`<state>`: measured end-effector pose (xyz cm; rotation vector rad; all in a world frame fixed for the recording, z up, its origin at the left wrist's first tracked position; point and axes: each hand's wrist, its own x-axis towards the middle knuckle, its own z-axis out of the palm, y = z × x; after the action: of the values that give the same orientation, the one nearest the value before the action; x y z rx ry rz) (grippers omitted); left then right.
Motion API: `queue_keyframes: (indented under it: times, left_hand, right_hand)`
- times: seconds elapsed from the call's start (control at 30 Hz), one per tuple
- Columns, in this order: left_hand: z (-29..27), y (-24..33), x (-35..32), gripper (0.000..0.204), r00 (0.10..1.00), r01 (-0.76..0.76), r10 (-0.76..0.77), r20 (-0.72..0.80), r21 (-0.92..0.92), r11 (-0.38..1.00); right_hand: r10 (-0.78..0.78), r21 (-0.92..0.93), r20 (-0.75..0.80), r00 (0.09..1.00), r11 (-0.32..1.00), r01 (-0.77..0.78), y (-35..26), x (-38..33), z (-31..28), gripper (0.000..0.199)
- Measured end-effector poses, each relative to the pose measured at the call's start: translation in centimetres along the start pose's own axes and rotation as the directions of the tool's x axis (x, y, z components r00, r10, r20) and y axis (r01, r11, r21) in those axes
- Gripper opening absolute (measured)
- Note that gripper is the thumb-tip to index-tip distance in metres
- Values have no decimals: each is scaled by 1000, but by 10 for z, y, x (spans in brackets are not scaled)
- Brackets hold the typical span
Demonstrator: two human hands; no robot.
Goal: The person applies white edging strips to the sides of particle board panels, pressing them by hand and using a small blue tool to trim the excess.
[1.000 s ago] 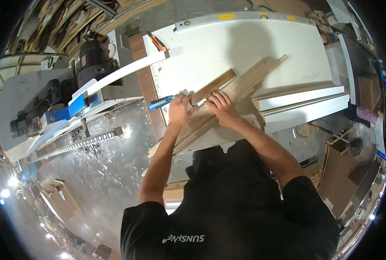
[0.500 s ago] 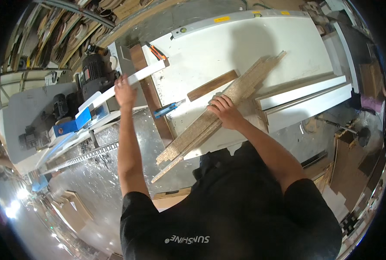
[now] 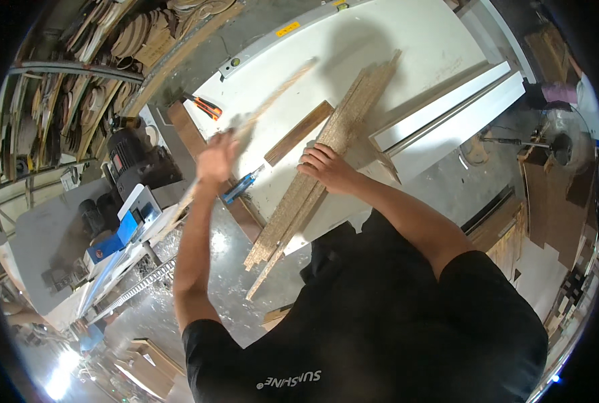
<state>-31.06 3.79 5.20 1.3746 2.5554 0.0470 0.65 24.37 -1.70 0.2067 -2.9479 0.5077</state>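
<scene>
Head view, workshop bench. The left hand (image 3: 215, 158) is closed around a long thin strip (image 3: 272, 101) and holds it in the air above the white tabletop (image 3: 380, 47); the strip is motion-blurred, running from lower left up toward the upper right — its lower end passes the table's left edge, its upper end sits over the white surface. Finger detail on that hand is smeared, but the wrap around the strip is readable.

The right hand (image 3: 326, 168) lies flat, fingers spread and not curled, pressing on a bundle of chipboard strips (image 3: 326, 148). The bundle lies diagonally across the table, its lower ends overhanging the near edge above the floor.

Around them:
- a short brown wood block (image 3: 299, 132) lies on the table between the two hands, just beside the bundle;
- a blue-handled tool (image 3: 240, 188) lies near the table edge, directly under the left hand;
- an orange-and-black tool (image 3: 204, 105) lies at the table's left corner;
- white profile pieces (image 3: 447, 114) lie to the right of the bundle, their near end touching it;
- a long level (image 3: 279, 37) runs along the far table edge;
- a dark motor (image 3: 128, 158) and a blue machine part (image 3: 114, 238) stand left of the table — the raised strip crosses in front of them.
</scene>
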Motion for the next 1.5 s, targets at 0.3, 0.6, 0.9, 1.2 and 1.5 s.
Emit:
queue_keyframes:
  times: [0.3, 0.6, 0.9, 1.2, 1.5]
  left_hand:
    - [74, 188, 19, 43, 998, -29, 9, -70, -284, 958]
    - [88, 198, -75, 73, 984, 88, -152, -98, -472, 877]
    - [124, 121, -247, 96, 729, 541, -644, -232, -381, 750]
    - [159, 78, -416, 87, -3, 725, -926, 379, -637, -263]
    - [194, 48, -501, 82, -108, 345, -934, 340, -868, -356]
  right_hand:
    - [56, -86, -155, 986, 994, -70, -20, -23, 1, 56]
    - [500, 122, 8, 866, 859, -497, -30, -51, -5, 50]
    - [368, 292, -59, 928, 895, -336, -41, -34, -42, 71]
    - [181, 119, 132, 975, 973, -196, -40, 3, -21, 102]
    - [167, 122, 180, 969, 974, -190, -38, 3, 3, 100]
